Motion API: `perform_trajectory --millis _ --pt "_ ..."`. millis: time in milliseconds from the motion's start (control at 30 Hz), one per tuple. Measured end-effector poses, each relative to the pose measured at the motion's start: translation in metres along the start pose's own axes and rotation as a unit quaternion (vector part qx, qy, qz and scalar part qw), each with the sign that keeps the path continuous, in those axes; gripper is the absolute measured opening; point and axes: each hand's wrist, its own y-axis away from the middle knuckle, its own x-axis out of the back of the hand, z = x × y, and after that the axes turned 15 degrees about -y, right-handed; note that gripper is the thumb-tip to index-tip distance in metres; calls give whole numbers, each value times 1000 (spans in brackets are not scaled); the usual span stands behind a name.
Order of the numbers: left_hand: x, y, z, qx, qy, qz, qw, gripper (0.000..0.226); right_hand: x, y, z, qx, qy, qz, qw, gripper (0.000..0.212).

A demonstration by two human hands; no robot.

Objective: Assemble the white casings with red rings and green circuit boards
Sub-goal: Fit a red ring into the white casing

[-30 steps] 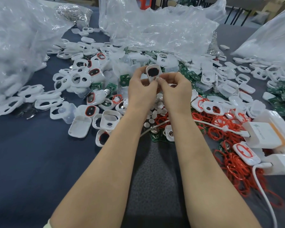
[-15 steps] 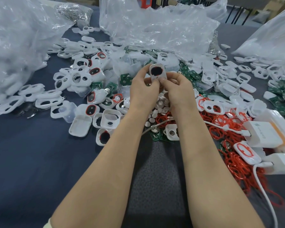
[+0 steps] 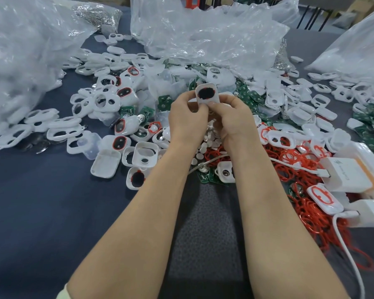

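White, glossy and round-cornered, the plastic casing (image 3: pixel 207 94) with its red-rimmed dark oval window stands at 12 o'clock. I see it pinched upright by the left hand (image 3: pixel 187 119) and right hand (image 3: pixel 235 119), fingers curled on its lower edge. The grip is unchanged from half a second ago. Thin red rubber rings (image 3: pixel 289 160) heap at 3 o'clock and flat green circuit boards (image 3: pixel 246 98) at 1. A crinkled clear plastic bag (image 3: pixel 20 61) at 10 holds blurred white parts.

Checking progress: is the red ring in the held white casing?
In: red edging rims the dark oval opening of the white plastic casing; left hand and right hand pinch it.
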Motion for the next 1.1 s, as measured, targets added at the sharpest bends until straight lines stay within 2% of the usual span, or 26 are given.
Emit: perform_trajectory --millis 300,600,867,1100 --pt "2 1 -1 -12 -6 6 1000 11 2 -1 3 77 136 26 987 10" --pt "5 -4 -4 14 7 4 1000 17 4 0 1 48 93 -2 994 5" --pt "6 -4 -3 20 10 16 1000 29 2 2 1 82 130 -2 988 11" --pt "6 -2 -1 30 5 12 999 20 0 7 0 112 165 -7 980 10"
